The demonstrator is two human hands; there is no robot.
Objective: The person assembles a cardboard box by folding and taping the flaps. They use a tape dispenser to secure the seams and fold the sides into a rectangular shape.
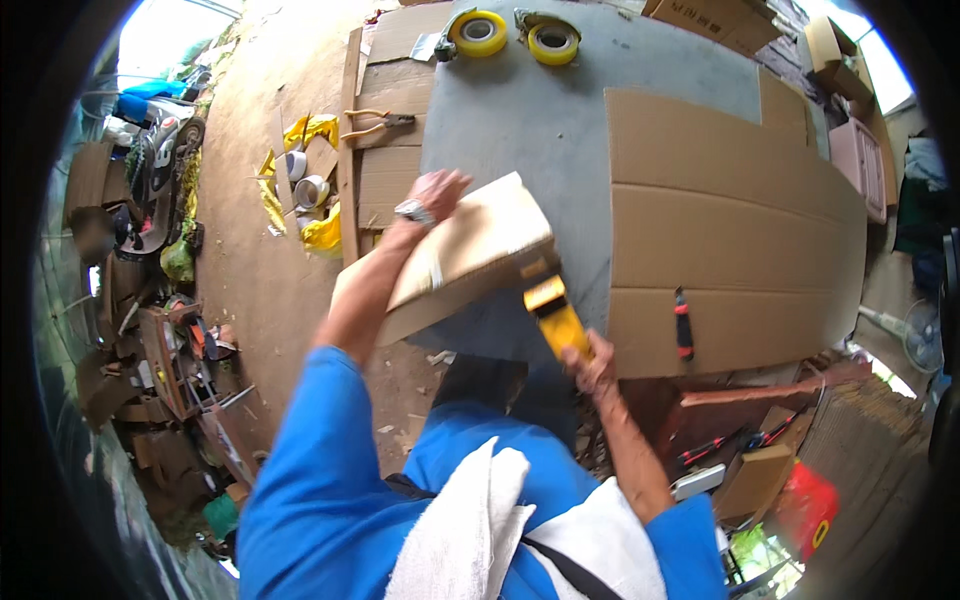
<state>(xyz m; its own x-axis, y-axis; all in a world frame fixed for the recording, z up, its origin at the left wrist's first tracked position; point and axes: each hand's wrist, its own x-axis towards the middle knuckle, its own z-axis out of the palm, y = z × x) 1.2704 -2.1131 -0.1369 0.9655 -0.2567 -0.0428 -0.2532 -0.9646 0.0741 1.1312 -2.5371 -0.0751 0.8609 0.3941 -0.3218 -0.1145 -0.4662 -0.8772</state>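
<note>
A closed cardboard box (465, 245) sits tilted at the near edge of the grey tabletop (500, 120), a light strip across its top. My left hand (440, 192), with a watch on the wrist, grips the box's far edge, its fingers curled over and partly hidden. My right hand (592, 362) is wrapped round a yellow-and-black tool, by its look a tape dispenser (558, 318). The dispenser's head is up against the box's near right corner; whether it touches cannot be seen.
Flat cardboard (730, 235) covers the table's right side, with a red-and-black utility knife (683, 325) on it. Two yellow wheels (478, 34) stand at the far edge. Pliers (380, 122) lie at the left, beside a yellow bag (322, 232) holding tape rolls (311, 190). A fan (920, 335) stands right.
</note>
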